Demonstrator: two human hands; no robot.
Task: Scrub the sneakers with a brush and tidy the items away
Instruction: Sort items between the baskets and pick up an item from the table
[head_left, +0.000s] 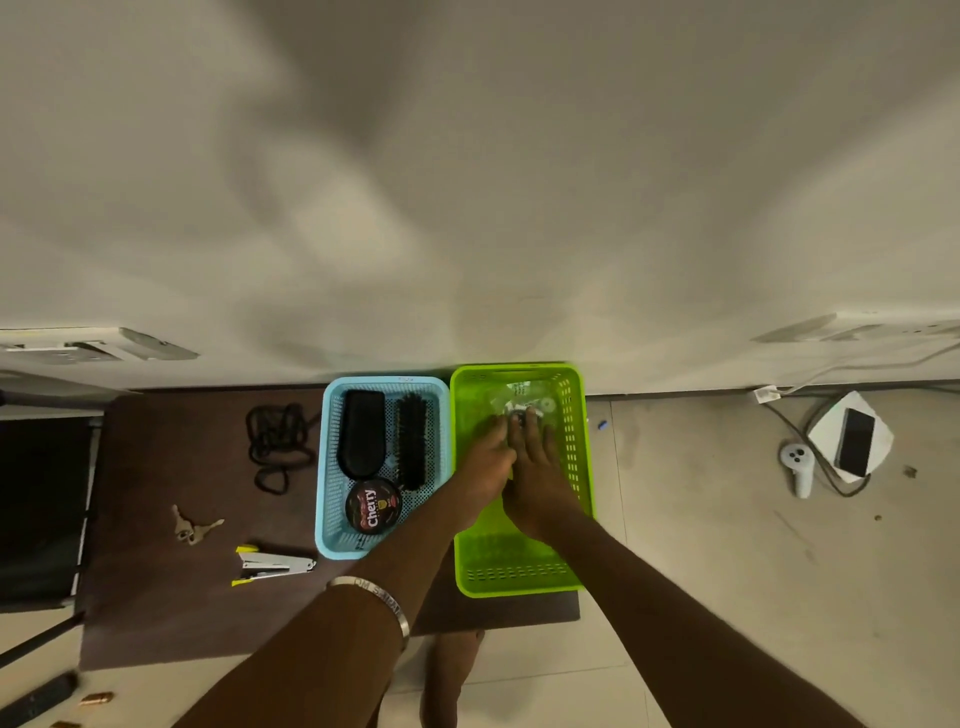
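The green basket (574, 467) on the dark worktop (171, 467) looks light, thin and flexible, so I would lift it by its rim, while the blue basket (324, 467) beside it holds the stiff black brush (411, 441) and polish tin (373, 506). My left hand (485, 467) and right hand (537, 478) reach side by side into the green one, fingers fairly straight over something small, pale and blurred; I cannot tell whether either grip pinches it.

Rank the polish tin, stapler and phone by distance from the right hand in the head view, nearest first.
From the right hand in the green basket:
1. Polish tin, in the blue basket to its left.
2. Stapler, farther left on the brown mat.
3. Phone, far right on the floor.
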